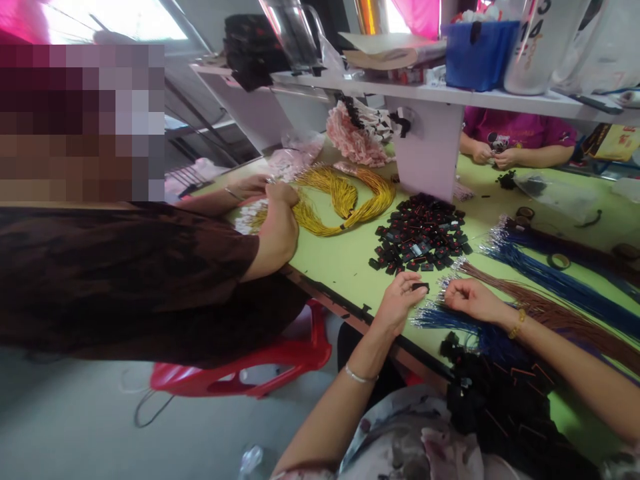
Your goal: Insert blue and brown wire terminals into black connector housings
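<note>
Right of centre, on the near side of the green bench (330, 260), a person's left hand (403, 301) grasps a small black block (421, 287), its long axis roughly level across the frame. The right hand (466, 298) is just to the block's right, its grip curled beside silver-tipped blue wires (445, 319); whether it pinches one cannot be told. The block looks plain and dark.

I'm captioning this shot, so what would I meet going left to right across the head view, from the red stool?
Red stool, silver bangle, wearer's left hand holding a small black piece, wearer's right hand, yellow bracelet, yellow package.
</note>
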Demonstrator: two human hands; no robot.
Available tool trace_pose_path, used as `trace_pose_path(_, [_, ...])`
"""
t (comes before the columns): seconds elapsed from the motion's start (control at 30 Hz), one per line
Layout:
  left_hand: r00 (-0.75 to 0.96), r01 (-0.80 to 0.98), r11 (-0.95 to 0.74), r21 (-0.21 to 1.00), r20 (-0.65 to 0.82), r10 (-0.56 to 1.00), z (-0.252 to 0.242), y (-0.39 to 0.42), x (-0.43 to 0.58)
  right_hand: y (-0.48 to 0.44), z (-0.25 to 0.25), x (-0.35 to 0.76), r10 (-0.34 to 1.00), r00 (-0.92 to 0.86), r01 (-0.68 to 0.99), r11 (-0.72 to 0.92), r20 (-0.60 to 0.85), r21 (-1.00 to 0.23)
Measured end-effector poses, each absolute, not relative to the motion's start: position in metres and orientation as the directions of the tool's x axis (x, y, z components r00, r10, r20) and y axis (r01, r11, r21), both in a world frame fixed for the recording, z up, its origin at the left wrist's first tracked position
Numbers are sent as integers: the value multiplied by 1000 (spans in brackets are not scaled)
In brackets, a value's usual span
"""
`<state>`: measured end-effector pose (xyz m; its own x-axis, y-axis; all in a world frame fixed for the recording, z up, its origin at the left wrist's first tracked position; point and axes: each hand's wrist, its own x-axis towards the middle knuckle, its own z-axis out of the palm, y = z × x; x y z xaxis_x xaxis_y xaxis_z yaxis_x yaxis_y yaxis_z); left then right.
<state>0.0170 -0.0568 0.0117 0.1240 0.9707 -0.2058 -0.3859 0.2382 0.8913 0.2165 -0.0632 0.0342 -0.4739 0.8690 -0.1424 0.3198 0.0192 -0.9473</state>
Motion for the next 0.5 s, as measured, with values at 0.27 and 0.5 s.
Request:
trace_pose_path(0.27, [176, -473, 344, 811, -296, 939, 15, -64, 31, -68, 39, 222, 912, -411, 281, 129, 3, -951])
trace_pose_path(0.5, [298, -437, 383, 814, -271, 915, 11, -65, 42, -73, 38, 225, 935, -329, 364, 255, 132, -896])
